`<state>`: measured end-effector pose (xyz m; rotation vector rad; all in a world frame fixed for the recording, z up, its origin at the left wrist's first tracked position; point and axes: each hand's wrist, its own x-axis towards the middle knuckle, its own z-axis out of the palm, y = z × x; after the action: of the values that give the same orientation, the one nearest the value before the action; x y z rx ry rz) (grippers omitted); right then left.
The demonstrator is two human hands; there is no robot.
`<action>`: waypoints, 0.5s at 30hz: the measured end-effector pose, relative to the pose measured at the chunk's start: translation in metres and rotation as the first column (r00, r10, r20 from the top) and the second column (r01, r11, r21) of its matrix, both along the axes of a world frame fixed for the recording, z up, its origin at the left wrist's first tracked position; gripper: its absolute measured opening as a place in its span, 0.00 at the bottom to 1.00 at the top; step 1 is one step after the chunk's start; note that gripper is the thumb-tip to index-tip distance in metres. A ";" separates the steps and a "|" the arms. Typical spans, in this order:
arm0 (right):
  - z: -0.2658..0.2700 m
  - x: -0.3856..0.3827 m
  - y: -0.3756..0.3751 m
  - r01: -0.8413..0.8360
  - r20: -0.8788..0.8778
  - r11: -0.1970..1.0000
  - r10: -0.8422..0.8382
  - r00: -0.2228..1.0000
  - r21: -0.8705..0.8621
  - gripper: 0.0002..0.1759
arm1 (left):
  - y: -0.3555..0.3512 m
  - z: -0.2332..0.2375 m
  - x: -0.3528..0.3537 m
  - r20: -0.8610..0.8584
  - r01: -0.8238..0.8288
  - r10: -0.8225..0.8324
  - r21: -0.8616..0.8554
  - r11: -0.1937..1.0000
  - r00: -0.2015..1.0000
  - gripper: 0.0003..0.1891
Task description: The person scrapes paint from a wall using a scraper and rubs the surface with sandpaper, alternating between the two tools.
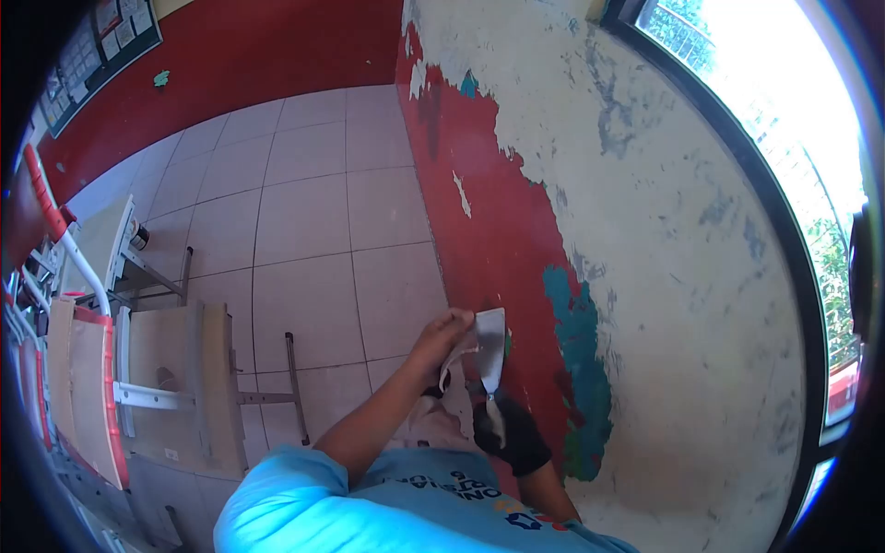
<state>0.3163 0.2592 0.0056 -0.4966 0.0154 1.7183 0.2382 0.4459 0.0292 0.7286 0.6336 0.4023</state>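
Note:
My right hand (516,441), in a black glove, is wrapped around the handle of a putty knife (492,348). Its wide metal blade points up and away from me, close beside the red wall. At the blade's left edge is my bare left hand (444,336), fingers pinched together near the blade's tip. A pale, thin piece (458,351) hangs below those fingers, held between them and reaching toward the blade. On the right stands the wall (498,230), red low down, with bare off-white plaster (682,304) above a ragged paint edge and a teal patch (579,350).
Chairs and desks (180,378) with metal legs crowd the left side. A small dark can (138,235) is by a chair further back. Pale floor tiles (304,212) run to a red back wall. A dark-framed window (756,166) is at the right.

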 end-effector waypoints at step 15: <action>0.065 0.156 0.214 0.187 0.627 0.979 -0.095 0.773 -0.081 0.18 | 0.179 0.000 0.170 0.076 0.137 -0.129 -0.108 0.985 0.989 0.18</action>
<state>0.4725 0.4727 0.0708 -1.1266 -0.2996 1.3389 0.4078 0.6244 0.0290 0.6420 0.5350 0.2645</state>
